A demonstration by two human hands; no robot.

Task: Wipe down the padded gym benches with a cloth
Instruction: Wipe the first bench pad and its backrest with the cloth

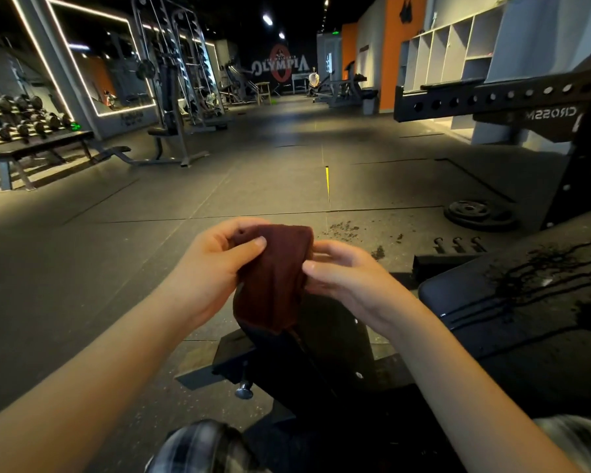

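Both hands' fingers [253, 242] pinch the cloth [275, 278] above open floor [151, 206], left of the bench [512, 288].

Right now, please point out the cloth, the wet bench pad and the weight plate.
cloth [273, 278]: head view, middle of the fold.
wet bench pad [492, 295]: head view, its top surface.
weight plate [483, 218]: head view, its flat face.

Count: 2 hands [215, 264] [348, 281], 1 cloth [273, 278], 2 padded benches [509, 295] [38, 148], 1 weight plate [475, 213], dumbbells [21, 114] too blurry to count.

Forearms [116, 349]: bare behind both hands.
Clothing: grey-black plaid fabric [202, 445] well below left hand [215, 264]; more below right hand [348, 278].
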